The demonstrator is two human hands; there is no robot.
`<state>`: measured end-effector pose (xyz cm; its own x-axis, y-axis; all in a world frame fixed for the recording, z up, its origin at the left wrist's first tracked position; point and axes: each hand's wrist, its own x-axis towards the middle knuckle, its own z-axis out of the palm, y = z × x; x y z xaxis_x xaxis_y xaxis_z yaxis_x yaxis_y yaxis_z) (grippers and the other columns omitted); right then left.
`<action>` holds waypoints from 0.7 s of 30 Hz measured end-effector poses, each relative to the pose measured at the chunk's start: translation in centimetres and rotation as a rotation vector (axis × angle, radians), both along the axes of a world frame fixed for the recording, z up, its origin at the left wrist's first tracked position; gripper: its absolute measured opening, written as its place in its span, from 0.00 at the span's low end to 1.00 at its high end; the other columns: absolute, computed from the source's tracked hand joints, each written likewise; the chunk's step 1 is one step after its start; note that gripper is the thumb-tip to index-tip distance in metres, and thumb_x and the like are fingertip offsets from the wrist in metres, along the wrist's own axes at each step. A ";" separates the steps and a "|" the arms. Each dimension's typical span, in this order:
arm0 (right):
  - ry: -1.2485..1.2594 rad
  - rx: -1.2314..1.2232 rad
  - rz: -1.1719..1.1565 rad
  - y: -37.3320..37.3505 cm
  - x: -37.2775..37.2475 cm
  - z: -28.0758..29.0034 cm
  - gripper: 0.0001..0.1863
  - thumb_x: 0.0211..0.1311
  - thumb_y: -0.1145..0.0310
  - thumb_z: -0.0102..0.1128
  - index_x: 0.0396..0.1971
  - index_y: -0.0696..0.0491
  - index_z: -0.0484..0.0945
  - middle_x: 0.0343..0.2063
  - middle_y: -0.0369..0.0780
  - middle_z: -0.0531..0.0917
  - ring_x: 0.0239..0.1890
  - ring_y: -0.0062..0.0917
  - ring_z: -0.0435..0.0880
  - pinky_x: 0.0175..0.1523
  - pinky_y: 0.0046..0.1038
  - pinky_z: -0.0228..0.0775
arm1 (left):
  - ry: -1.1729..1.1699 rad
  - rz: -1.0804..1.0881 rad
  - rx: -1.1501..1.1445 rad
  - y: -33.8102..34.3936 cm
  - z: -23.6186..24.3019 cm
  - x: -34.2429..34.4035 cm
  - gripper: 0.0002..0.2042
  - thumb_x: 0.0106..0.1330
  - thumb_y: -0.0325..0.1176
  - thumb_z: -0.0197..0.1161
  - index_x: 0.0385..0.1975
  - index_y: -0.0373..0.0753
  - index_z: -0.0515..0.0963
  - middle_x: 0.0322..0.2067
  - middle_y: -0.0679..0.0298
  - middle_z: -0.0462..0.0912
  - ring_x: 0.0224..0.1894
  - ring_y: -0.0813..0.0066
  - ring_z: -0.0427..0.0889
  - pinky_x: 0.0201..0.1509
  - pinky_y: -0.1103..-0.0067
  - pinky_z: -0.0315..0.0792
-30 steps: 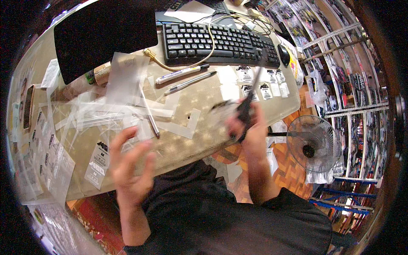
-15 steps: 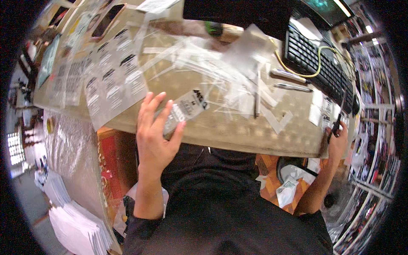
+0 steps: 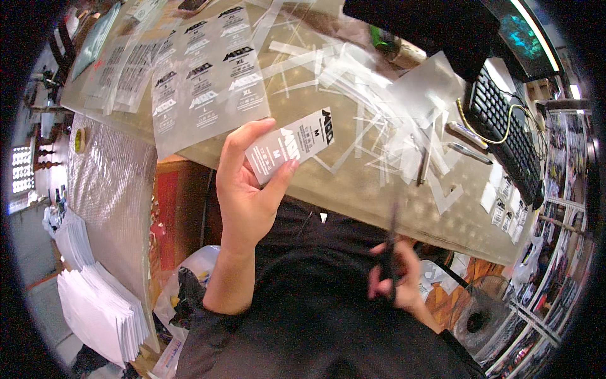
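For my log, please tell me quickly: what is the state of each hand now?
Left hand: holding a small label between thumb and fingers.
Right hand: closed around dark scissors, blurred.

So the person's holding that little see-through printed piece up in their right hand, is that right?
Not quite: it's the left hand. The head view shows that hand holding up the little see-through printed piece; the right hand holds a dark, blurred tool.
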<state>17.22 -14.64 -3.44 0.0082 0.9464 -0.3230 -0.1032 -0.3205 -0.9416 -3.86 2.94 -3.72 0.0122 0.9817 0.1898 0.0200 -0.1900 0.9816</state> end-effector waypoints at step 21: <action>0.171 -0.059 0.200 4.1 -5.9 -1.8 0.38 0.50 0.42 0.59 0.48 0.59 0.62 0.18 0.35 0.73 0.19 0.16 0.72 0.24 0.18 0.62 | -0.216 -0.156 -0.313 -3.8 -0.8 0.7 0.14 0.54 0.15 0.57 0.41 0.33 0.68 0.36 0.63 0.74 0.38 0.81 0.74 0.41 0.85 0.70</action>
<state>11.31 -10.56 -5.28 -0.2362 0.9031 -0.3587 -0.1885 -0.4047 -0.8948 -3.21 -0.91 -4.51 0.1581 0.9820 -0.1035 -0.1980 0.1343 0.9710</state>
